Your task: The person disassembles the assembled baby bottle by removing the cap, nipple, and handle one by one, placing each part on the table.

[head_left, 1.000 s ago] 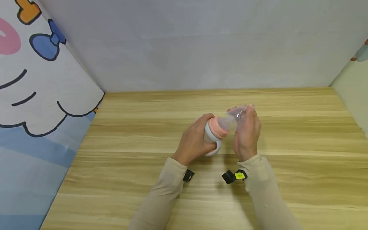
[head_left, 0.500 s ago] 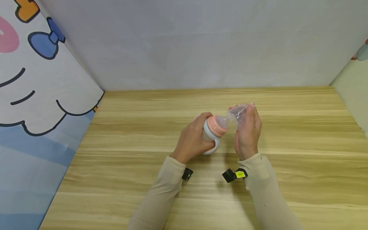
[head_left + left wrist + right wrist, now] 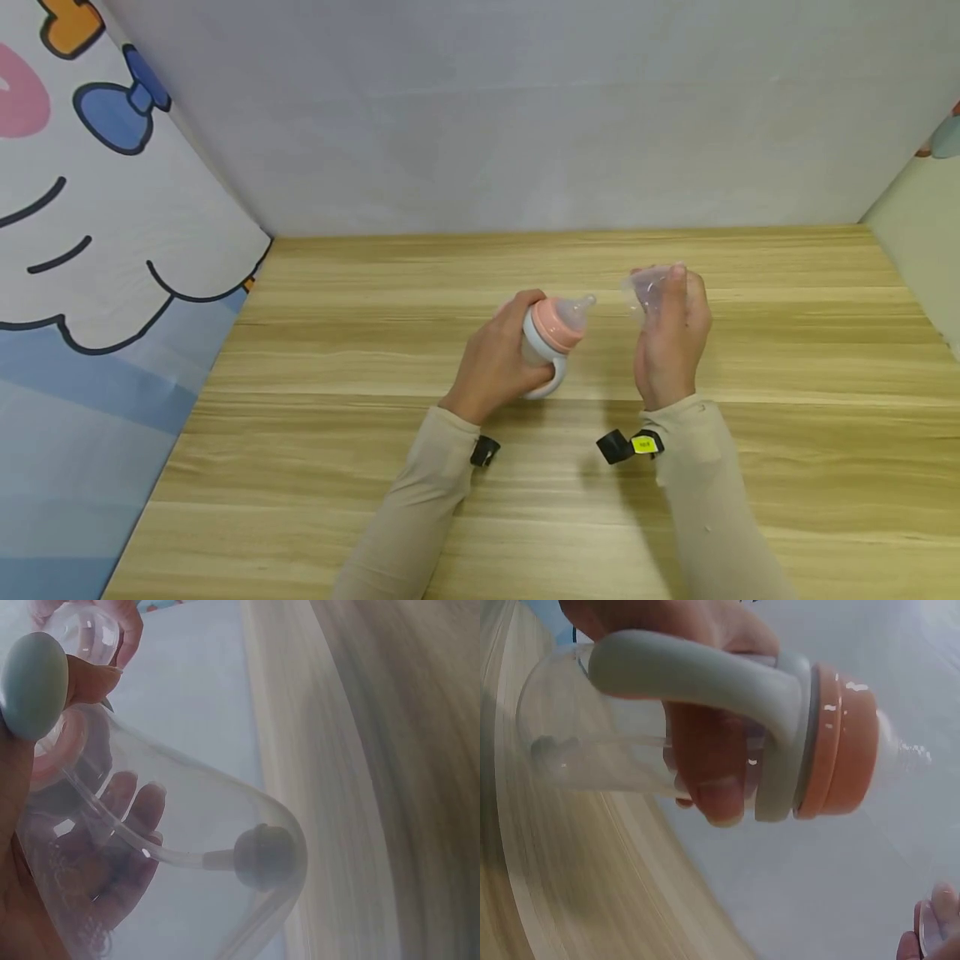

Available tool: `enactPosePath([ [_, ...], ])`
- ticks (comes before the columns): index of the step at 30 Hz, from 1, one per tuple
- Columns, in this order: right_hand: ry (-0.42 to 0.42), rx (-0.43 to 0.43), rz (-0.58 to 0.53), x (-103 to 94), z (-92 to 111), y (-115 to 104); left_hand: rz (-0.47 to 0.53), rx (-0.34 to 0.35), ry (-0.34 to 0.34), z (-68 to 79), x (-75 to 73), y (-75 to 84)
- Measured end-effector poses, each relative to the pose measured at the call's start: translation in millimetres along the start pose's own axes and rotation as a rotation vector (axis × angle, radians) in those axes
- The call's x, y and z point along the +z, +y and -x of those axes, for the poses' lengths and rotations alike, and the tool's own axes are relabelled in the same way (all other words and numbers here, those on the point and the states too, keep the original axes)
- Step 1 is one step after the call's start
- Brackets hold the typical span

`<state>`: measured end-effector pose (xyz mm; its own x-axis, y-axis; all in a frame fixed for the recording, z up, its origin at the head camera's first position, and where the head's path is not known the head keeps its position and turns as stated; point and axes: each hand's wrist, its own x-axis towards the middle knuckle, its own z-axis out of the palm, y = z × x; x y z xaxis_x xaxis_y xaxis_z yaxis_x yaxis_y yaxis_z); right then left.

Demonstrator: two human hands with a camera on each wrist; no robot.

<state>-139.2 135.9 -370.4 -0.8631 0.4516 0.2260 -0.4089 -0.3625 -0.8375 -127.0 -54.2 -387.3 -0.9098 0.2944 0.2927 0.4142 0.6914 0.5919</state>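
My left hand (image 3: 487, 362) grips a baby bottle (image 3: 557, 327) round its body, with the thumb passing through its pale handle (image 3: 690, 675). The bottle leans to the right, and its clear teat (image 3: 576, 312) is uncovered above the pink collar (image 3: 841, 742). Inside the see-through body, the left wrist view shows a straw with a grey weighted end (image 3: 264, 856). To the right of the teat, apart from it, my right hand (image 3: 667, 354) holds a clear dome-shaped cap (image 3: 649, 292) between thumb and fingers. Most of the bottle's body is hidden behind the left hand in the head view.
Both hands are over a wood-grain table (image 3: 337, 333). A plain pale wall covering (image 3: 480, 125) rises behind its far edge, and a cartoon-printed sheet (image 3: 112, 250) stands on the left. Each wrist carries a small black camera.
The right hand has drawn the cap off to the right, away from the teat, baring the tip. The left hand with the bottle has shifted slightly left.
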Motion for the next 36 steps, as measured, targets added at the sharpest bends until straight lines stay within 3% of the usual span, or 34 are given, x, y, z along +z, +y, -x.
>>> enactPosePath([
  [9, 0.062, -0.009, 0.006, -4.7, -2, 2, 0.000, 0.008, 0.007, -0.1, -0.8, 0.0],
  [22, 0.114, -0.133, 0.359, -24.3, -16, 0, 0.006, 0.011, 0.005, 1.9, -3.5, 0.2],
  [29, 0.175, -0.079, 0.524, -33.5, -22, -2, 0.005, 0.015, 0.007, 1.8, -3.9, 0.2],
  [36, 0.237, 0.050, 0.561, -47.6, -33, 3, 0.006, 0.011, 0.007, 1.1, -4.8, 0.5],
])
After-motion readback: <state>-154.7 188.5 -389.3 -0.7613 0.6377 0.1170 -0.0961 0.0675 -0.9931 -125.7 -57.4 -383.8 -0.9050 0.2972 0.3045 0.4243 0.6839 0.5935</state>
